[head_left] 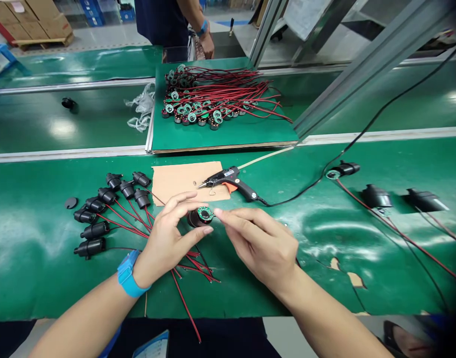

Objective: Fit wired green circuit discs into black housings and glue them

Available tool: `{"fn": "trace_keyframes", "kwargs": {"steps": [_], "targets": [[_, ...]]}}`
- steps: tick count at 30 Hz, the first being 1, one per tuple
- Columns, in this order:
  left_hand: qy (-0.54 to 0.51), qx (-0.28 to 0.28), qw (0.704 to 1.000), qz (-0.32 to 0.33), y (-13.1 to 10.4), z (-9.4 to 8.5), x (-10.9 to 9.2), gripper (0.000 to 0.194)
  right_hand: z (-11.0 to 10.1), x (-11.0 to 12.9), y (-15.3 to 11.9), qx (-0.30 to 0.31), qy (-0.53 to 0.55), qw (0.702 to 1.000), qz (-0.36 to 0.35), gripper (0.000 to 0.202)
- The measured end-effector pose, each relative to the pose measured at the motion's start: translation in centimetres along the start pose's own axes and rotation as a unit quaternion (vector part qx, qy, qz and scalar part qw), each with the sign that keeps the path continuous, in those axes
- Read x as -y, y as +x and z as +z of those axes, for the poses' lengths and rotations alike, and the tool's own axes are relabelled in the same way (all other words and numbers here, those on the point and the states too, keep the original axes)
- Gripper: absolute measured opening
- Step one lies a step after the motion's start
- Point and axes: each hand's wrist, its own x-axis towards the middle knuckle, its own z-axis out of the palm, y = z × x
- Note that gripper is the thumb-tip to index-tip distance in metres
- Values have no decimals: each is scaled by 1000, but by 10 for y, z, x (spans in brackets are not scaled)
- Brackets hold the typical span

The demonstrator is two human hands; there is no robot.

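Note:
My left hand (171, 228), with a blue band at the wrist, holds a round black part with a green circuit ring (204, 214) between thumb and fingers. My right hand (257, 238) is pinched at the right edge of that ring; what its fingertips hold is too small to make out. Behind both hands a black glue gun (228, 179) with an orange trigger lies partly on a tan cardboard sheet (175, 174). Several black housings (95, 205) with red wires lie left of my left hand, and the wires pass beneath it.
On a raised green board (224, 139) are many ringed parts with red wires (213, 99). More black housings (377, 196) lie at the right. The gun's black cable (384, 107) crosses there, near a slanted metal post (354, 64). A person (164, 25) stands across the line.

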Motion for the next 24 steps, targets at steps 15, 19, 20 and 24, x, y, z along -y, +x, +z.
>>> {"fn": "trace_keyframes", "kwargs": {"steps": [15,19,20,24], "targets": [[-174,29,976,-124,-3,8,-1,42,-5,10,-1,11,-176,970,-166,26],[-192,17,971,-140,-2,11,-1,35,-3,14,1,22,-188,965,-181,23],[-201,11,969,-139,-2,11,0,32,-2,14,0,26,-178,968,-177,23],[-238,-13,961,-144,1,12,0,26,-1,11,1,33,-76,993,-84,28]]}}
